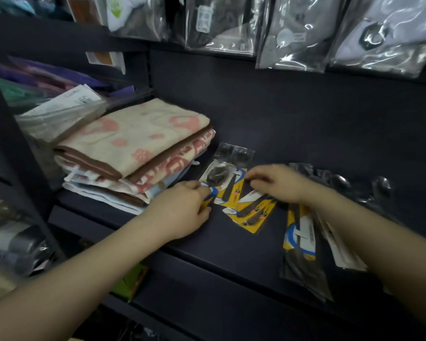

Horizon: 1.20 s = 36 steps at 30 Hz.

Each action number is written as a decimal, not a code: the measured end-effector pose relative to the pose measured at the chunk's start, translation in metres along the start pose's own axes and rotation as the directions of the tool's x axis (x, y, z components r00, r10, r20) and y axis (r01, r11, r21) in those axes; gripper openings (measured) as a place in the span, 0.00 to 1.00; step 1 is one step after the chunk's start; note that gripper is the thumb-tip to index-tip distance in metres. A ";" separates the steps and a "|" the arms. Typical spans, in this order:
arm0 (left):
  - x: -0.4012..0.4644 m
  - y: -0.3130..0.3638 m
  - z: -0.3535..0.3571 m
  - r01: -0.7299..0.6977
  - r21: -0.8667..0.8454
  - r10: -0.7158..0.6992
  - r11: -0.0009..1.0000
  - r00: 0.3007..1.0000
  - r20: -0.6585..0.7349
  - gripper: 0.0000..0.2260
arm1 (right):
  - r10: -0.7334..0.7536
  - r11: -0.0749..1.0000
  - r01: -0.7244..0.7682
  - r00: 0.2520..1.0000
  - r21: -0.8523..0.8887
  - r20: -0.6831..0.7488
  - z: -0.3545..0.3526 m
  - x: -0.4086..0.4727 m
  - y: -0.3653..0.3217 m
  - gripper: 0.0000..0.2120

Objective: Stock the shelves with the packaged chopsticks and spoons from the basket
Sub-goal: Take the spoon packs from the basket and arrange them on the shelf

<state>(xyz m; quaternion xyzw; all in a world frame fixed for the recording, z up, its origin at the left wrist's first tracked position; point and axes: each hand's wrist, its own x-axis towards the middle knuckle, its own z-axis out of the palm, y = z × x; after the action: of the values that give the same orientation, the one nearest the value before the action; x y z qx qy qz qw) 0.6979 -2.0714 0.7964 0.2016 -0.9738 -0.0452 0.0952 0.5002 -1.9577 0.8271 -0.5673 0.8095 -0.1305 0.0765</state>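
Note:
Several clear packets of dark spoons on yellow cards lie on the dark shelf (231, 247). My left hand (180, 212) pinches the lower end of one spoon packet (218, 175) beside the folded towels. My right hand (276, 183) presses its fingers on the top of another spoon packet (253, 212) that lies slanted next to it. Further packets (303, 244) lie in a loose pile under my right forearm, some hanging over the shelf's front edge. More dark spoon bowls (362, 185) show behind my right wrist. No basket is in view.
A stack of folded pink-patterned towels (135, 148) fills the shelf's left part, with plastic-wrapped goods (57, 116) behind it. Bagged items (295, 33) hang from above. A dark upright (8, 143) bounds the left side, and lower shelves hold more goods.

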 end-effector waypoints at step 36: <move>0.063 0.097 0.018 -0.283 -0.372 0.407 0.884 0.859 0.311 0.30 | 0.441 0.844 -0.143 0.733 0.517 -0.518 -0.055 -0.037 0.097 0.13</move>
<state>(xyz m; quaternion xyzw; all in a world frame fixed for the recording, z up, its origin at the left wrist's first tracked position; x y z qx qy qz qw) 0.6007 -2.0073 0.8015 -0.0089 -0.9739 -0.2195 -0.0579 0.4114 -1.8845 0.8495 -0.3208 0.8179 -0.4754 -0.0460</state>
